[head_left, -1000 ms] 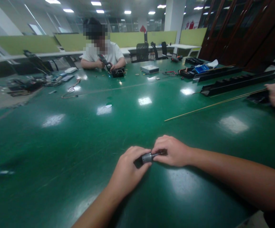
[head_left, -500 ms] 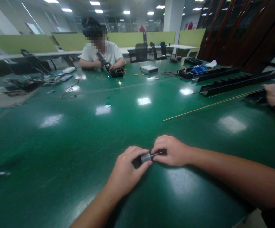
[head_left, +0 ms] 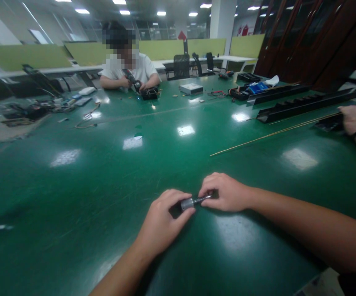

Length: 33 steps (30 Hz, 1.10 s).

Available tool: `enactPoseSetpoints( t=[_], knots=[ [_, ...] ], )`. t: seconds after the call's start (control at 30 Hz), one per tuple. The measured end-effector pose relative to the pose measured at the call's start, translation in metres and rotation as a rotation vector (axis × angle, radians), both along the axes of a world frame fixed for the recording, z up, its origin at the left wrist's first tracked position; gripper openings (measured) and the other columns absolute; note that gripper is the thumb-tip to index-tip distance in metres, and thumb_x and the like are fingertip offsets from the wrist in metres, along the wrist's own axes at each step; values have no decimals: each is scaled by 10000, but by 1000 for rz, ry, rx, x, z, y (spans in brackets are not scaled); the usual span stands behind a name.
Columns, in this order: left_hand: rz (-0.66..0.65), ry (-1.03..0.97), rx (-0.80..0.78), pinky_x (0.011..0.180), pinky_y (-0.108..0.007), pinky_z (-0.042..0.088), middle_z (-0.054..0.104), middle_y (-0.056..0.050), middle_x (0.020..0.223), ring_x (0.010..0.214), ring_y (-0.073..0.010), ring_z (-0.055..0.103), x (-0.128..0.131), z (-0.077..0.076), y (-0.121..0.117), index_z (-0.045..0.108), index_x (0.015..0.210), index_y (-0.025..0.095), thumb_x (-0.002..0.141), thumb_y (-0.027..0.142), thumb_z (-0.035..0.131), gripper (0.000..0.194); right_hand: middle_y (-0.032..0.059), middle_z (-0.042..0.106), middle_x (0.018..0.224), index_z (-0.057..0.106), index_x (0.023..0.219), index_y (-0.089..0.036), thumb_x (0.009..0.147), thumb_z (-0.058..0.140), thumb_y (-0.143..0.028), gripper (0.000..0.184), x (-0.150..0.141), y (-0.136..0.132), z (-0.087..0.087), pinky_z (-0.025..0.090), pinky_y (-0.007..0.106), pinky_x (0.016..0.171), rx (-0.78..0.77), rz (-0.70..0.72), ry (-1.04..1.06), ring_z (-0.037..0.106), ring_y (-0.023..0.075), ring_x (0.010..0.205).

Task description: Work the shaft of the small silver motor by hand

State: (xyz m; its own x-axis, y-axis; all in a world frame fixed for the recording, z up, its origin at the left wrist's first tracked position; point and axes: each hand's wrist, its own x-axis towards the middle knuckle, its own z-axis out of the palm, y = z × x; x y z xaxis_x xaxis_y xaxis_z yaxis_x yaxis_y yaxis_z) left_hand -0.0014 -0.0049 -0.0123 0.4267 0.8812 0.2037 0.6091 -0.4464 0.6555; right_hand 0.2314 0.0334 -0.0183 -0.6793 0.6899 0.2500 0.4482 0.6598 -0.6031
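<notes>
I see the ceiling lamps make white glare on the green table; the left edge is blurred.

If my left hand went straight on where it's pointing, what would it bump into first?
Probably your right hand. Your left hand points at it, and the silver piece it holds already pokes toward those fingers. I can't tell whether they touch.

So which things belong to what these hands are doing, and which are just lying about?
In hand:
metal cylinder, held by left hand
its thin shaft, at right hand

Apparently lying about:
silver box
black channel
loose cable
</notes>
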Motion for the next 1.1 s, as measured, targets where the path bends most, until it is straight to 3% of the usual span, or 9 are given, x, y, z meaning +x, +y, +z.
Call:
enactPoseSetpoints(
  t=[0.3,0.7,1.1],
  knots=[
    [-3,-2,-7,842,-335,509,706,-36,1000,938,-204,645,0,1,0,699,1031,231,832,254,696,200,4,671,756,709,826,-174,775,699,-242,85,10,5,4,448,292,782,-14,26,-42,611,133,717],
    [-11,2,8,849,-352,517,711,-53,1009,940,-213,651,1,2,-1,702,1034,223,846,271,679,195,10,655,728,731,804,-153,732,696,-204,95,32,20,11,454,254,661,-97,67,-112,587,126,663],
    [-3,5,4,843,-339,518,713,-41,1001,932,-204,655,1,2,0,706,1029,223,836,256,694,195,10,663,699,754,825,-159,750,702,-228,115,26,16,10,460,253,663,-113,83,-72,593,123,647]
  ],
)
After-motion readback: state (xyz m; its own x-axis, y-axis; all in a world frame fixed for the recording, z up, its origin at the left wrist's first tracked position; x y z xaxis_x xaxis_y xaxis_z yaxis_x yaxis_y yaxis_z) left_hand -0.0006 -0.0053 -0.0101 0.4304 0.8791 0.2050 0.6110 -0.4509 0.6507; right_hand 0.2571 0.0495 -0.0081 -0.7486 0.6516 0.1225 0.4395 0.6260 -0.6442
